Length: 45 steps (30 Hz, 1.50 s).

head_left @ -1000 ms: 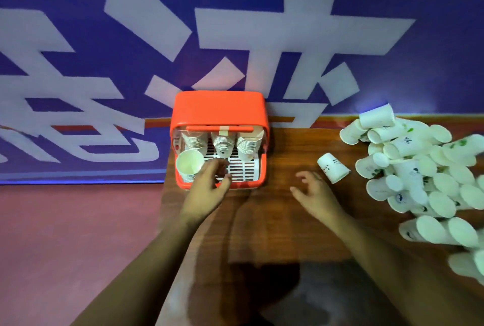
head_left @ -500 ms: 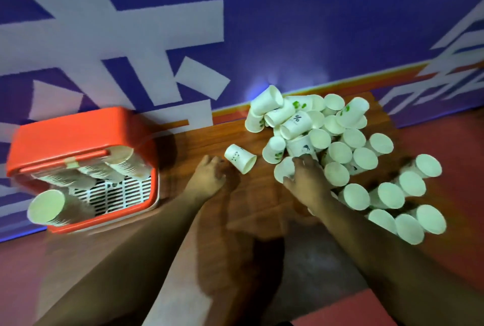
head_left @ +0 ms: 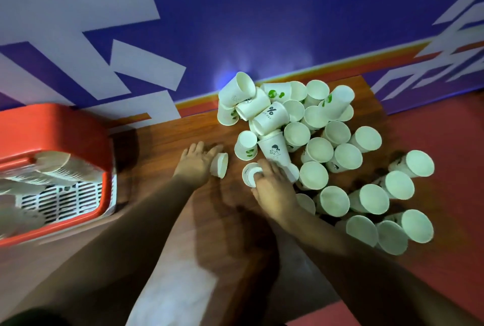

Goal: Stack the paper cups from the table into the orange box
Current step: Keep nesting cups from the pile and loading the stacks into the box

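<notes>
On the brown wooden table (head_left: 167, 142), a loose pile of white paper cups (head_left: 314, 147) covers the right side, most tipped over. Left hand (head_left: 195, 164) wraps 1 small white cup (head_left: 219, 165) lying on its side, grip closed round it. Right hand (head_left: 272, 189) clasps another white cup (head_left: 250, 174) at pile's edge. Orange plastic box (head_left: 52, 132) w/ stacked cups sits far left, well apart.

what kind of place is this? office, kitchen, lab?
Hard to say; probably a staged data-collection or event space, not a kitchen. A wooden table stands against a blue wall with large white lettering, the floor is red, and a pile of paper cups lies beside an orange box.
</notes>
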### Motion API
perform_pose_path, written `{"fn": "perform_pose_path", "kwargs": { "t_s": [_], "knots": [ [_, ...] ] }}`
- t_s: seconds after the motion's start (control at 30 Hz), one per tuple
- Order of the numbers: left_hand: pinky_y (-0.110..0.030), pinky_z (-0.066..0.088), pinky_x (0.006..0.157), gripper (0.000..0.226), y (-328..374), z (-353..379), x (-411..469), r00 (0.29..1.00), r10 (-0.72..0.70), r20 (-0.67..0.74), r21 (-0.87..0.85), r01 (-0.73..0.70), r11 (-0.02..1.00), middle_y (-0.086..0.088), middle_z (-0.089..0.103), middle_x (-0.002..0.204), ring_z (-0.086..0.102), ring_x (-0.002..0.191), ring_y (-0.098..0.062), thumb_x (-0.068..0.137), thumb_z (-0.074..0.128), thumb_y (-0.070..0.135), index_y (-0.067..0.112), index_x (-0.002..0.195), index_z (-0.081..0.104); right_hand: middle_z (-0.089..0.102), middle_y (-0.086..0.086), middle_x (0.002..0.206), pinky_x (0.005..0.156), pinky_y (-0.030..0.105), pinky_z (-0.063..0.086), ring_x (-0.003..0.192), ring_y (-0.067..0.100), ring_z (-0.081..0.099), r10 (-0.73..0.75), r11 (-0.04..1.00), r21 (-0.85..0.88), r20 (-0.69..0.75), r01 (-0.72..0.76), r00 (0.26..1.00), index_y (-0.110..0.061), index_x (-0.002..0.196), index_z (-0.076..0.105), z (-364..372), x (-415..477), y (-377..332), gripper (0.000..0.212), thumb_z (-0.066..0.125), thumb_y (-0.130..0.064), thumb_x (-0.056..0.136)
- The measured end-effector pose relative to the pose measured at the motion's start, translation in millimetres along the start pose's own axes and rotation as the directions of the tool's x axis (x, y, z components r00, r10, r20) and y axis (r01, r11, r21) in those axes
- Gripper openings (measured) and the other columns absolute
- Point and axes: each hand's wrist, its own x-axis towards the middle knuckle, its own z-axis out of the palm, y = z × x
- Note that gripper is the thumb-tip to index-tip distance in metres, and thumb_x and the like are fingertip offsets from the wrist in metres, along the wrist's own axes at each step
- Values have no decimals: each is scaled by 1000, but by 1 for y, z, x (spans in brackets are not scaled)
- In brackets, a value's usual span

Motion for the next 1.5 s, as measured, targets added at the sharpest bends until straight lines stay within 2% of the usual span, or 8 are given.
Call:
{"fn": "perform_pose_path", "kwargs": {
  "t_s": [0.27, 0.43, 0.57, 0.73, 0.93, 1.03, 1.27, 1.5],
  "knots": [
    [-46, 38, 105, 73, -12, 16, -44, 978, -202, -51, -391, 166, 905, -4, 51, 132, 50, 123, -27, 80, 74, 45, 24, 140, 38, 58, 13, 108, 80, 38, 51, 96, 30, 57, 117, 934, 346, -64, -88, 991, -21, 132, 51, -24, 4, -11, 56, 69, -27, 79],
    [-26, 49, 84, 75, -23, -11, -90, 853, -520, -57, -890, 192, 413, 1, 58, 125, 59, 113, -18, 77, 84, 25, 18, 136, 38, 55, 4, 112, 91, 27, 42, 104, 18, 52, 275, 561, 791, 98, -242, 957, -25, 133, 57, -66, 13, -37, 40, 50, -16, 95],
    [-11, 46, 76, 85, -46, -24, -136, 851, -514, -102, -950, 70, 303, 2, 49, 128, 54, 114, -13, 81, 80, 18, 18, 148, 27, 60, 1, 118, 78, 38, 60, 97, 15, 63, 310, 156, 927, 281, -341, 908, -31, 112, 63, -84, 17, -80, 25, 58, -21, 90],
    [-32, 54, 92, 79, -92, -32, -204, 843, -525, -120, -981, -21, 191, -1, 59, 128, 58, 118, -18, 73, 84, 34, 29, 139, 40, 59, 0, 111, 74, 37, 62, 93, 23, 68, 143, 97, 927, 346, -361, 927, -28, 105, 53, -101, 13, -166, 31, 75, -33, 84],
    [-45, 52, 99, 81, -160, -42, -288, 740, -653, -162, -985, -77, 157, -1, 64, 125, 61, 117, -16, 65, 86, 38, 32, 135, 45, 70, -5, 110, 87, 37, 57, 100, 16, 68, -169, 251, 878, 454, -408, 875, -21, 121, 61, -104, 13, -263, 68, 81, -52, 65],
    [-47, 51, 101, 95, -198, -44, -321, 684, -703, -192, -980, -96, 175, -3, 58, 134, 57, 123, -17, 64, 89, 45, 36, 141, 34, 75, 1, 104, 86, 36, 51, 102, 22, 69, -262, 145, 876, 483, -461, 836, -13, 115, 66, -102, 10, -308, 42, 78, -31, 79],
    [-8, 48, 73, 59, -279, -46, -346, 567, -785, -249, -965, -79, 249, 0, 58, 122, 58, 98, 1, 82, 78, 8, 20, 128, 41, 73, -1, 109, 104, 51, 44, 105, 20, 68, -240, 52, 879, 471, -473, 849, -21, 116, 60, -95, 13, -375, 46, 80, -27, 75],
    [-29, 47, 100, 79, -327, -45, -331, 580, -752, -313, -927, -13, 375, 3, 40, 130, 50, 122, -19, 76, 83, 21, 16, 138, 35, 71, 1, 115, 75, 21, 54, 101, 12, 69, -112, 22, 919, 393, -393, 913, -18, 122, 55, -90, 19, -396, 43, 72, -8, 85]
  ]
}}
